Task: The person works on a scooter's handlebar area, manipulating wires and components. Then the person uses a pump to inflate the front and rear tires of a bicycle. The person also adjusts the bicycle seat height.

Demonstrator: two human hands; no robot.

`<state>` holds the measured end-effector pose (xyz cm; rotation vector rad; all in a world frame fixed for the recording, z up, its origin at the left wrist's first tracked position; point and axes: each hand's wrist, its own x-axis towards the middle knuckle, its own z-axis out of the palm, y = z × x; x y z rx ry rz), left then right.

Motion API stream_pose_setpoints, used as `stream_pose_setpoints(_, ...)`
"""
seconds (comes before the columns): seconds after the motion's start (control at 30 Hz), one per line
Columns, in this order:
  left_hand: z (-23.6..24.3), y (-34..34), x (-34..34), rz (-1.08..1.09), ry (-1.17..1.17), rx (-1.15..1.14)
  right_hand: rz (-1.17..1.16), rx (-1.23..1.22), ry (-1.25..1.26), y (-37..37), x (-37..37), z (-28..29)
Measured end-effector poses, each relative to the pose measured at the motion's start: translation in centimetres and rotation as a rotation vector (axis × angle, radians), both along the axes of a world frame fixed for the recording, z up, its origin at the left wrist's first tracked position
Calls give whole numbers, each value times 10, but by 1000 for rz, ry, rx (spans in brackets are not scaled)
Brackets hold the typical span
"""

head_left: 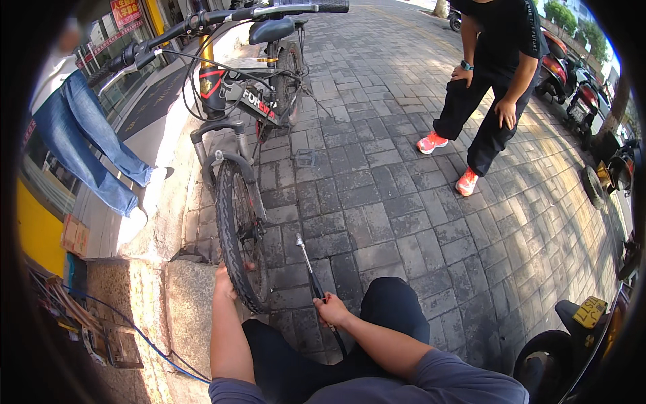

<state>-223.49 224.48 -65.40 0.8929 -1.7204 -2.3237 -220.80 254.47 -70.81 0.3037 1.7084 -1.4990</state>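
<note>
My left hand [226,284] grips the lower part of the bicycle's black front tyre [234,222] from the left side, its fingers partly hidden behind the rubber. To the right of the wheel, my right hand [330,310] is closed round the black handle of an air inflator [304,254], whose long silver nozzle points up and forward, apart from the wheel. A black hose runs down from the handle between my legs. The bicycle [262,101] stands upright, its front fork [229,138] just above the wheel.
A person in black [501,67] leans with hands on knees at the right; another in jeans [91,135] stands on the left step [168,202]. Parked scooters [579,101] line the right edge, a loose tyre [593,186] near them. Cables [134,323] lie at lower left.
</note>
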Motion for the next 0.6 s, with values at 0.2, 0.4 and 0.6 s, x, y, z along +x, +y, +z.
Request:
stream_pose_setpoints(0.2, 0, -4, -8, -46, -62, 51, -45, -83, -53, 2, 1, -1)
stream_pose_setpoints(0.4, -5, -11, -4, -91, -93, 42, -61, -91, -14, 0, 2, -4)
stream_pose_setpoints(0.6, -5, -7, -2, -51, -57, -31, -47, -27, -24, -1, 1, -7)
